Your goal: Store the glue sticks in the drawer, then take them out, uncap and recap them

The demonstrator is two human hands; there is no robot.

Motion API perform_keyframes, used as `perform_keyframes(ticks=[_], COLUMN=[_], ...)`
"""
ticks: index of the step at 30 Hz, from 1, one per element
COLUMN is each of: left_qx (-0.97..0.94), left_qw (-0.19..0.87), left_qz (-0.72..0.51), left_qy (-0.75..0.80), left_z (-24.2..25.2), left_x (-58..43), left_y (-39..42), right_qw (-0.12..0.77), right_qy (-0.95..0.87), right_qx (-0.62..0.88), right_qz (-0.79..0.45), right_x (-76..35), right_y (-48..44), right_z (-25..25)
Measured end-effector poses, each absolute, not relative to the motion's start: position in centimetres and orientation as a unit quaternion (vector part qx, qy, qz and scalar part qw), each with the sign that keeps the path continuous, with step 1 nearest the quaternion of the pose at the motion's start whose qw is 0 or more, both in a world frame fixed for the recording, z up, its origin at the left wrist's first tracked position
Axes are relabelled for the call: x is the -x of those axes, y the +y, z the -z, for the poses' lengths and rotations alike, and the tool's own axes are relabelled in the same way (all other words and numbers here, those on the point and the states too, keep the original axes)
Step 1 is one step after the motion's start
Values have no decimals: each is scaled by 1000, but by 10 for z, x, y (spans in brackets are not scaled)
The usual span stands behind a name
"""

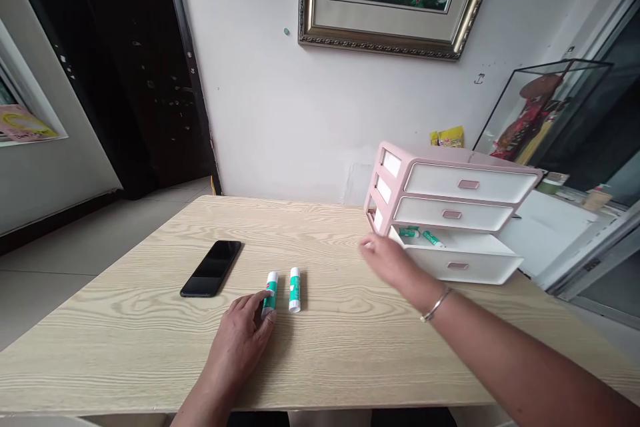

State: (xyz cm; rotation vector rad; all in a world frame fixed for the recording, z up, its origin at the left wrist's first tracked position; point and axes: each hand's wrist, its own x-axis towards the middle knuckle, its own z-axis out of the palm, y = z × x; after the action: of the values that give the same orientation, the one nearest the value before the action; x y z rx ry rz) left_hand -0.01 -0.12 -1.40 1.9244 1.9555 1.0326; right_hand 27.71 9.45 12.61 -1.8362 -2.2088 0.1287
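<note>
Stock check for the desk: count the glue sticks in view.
4. One glue stick in the left hand, another beside it on the table, two in the open bottom drawer of the pink organizer; more may be hidden there.

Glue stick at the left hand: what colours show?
The glue stick is white with a green label; head view.

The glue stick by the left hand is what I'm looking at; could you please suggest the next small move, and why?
Probably the left hand should lift the glue stick toward the open bottom drawer of the pink drawer unit: its fingers are already on the stick, and two similar glue sticks lie in that drawer.
</note>
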Motion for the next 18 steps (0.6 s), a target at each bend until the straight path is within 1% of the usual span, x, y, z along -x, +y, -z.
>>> perform_keyframes(ticks=[1,3,5,12,15,18], left_qx=[-654,-659,-664,-660,-646,-656], left_qw=[104,99,96,124,121,115], left_qz=[-349,-346,-347,-347,-360,-363], left_qy=[663,661,655,655,663,651], left_z=[14,15,13,-11,-6,8], left_x=[0,0,-1,-5,1,8], left_y=[-1,-2,-3,-12,-11,-4], right_qw=[127,110,99,91,64,53], right_qy=[-769,-783,-798,-842,-860,-880], right_qx=[623,593,565,516,497,470], right_qz=[-67,-150,-187,-126,-94,-39], right_x=[-258,-225,-197,-140,-136,-142], right_y=[84,67,59,54,57,67], right_z=[-119,-106,-96,-70,-60,-38])
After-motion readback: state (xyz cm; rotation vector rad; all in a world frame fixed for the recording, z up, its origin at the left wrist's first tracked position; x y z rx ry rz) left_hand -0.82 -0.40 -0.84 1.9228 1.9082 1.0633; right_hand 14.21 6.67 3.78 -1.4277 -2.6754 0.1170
